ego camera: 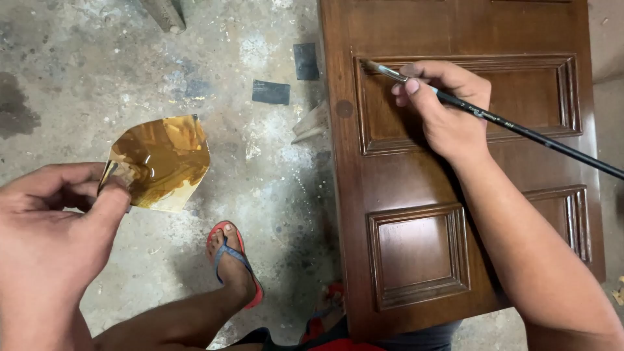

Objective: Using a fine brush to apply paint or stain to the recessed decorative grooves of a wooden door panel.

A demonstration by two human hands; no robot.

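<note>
My right hand (448, 107) grips a long thin black-handled paintbrush (520, 129); its bristle tip touches the upper left corner of a recessed panel on a dark brown wooden door (468, 29) lying flat. My left hand (55, 227) pinches the edge of a bent, shiny metal sheet (162, 159) that holds a pool of amber-brown varnish, held above the floor to the left of the door.
The concrete floor (84, 71) is stained and dusty. Two dark rectangular pieces (271, 92) lie near the door's left edge, with pale wood scraps (312, 123) beside it. My foot in a red sandal (234, 260) rests on the floor below the metal sheet.
</note>
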